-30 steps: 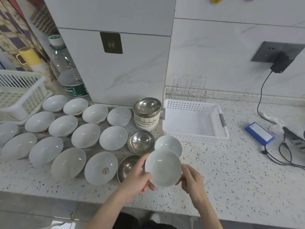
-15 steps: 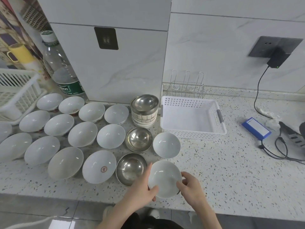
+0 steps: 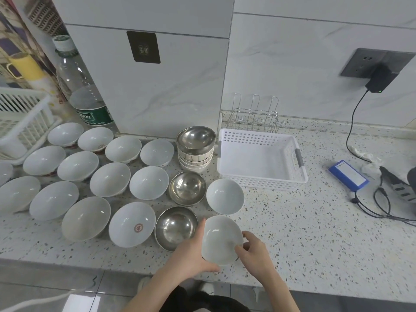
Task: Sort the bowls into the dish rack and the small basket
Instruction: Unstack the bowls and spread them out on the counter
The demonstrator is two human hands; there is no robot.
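A small white bowl [image 3: 221, 239] is sitting upright near the desk's front edge, seemingly resting on it. The white perforated basket [image 3: 261, 161] and wire dish rack [image 3: 254, 119] are standing behind.

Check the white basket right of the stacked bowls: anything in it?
Empty. The white basket shows only its bare floor and perforated walls; no bowl inside.

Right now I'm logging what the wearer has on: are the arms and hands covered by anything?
No. The left hand and right hand wear no gloves, rings or watch that show, and both forearms are sleeveless to the frame's bottom edge. Dark clothing shows between the arms.
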